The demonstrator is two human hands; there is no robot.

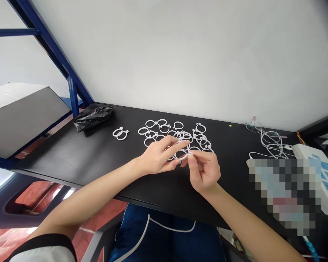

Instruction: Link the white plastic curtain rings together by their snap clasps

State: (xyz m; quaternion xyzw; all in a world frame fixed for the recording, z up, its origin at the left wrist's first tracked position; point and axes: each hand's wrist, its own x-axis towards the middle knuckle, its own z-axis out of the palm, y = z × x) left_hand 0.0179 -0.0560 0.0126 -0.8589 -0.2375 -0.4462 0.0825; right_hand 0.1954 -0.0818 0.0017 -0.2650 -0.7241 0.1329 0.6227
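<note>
Both hands meet over a spread of white open rings with small knobbed ends, which look like shower curtain rings. My left hand [161, 154] is closed around the left side of one white ring [182, 159], its fingers reaching across the top. On the ring's right side, my right hand [206, 167] pinches it between thumb and index finger. My fingers partly hide the join of this ring. Loose white rings [151, 124] lie behind and beneath my hands, some overlapping. Apart from these, two rings [121, 138] lie together on the left.
The black table [104, 153] runs back to a white wall. A crumpled black plastic bag [94, 118] lies at its far left. To the right are tangled white cables [272, 140], a power strip [303, 153] and a pixelated object [285, 193]. A blue metal frame [54, 54] rises at left.
</note>
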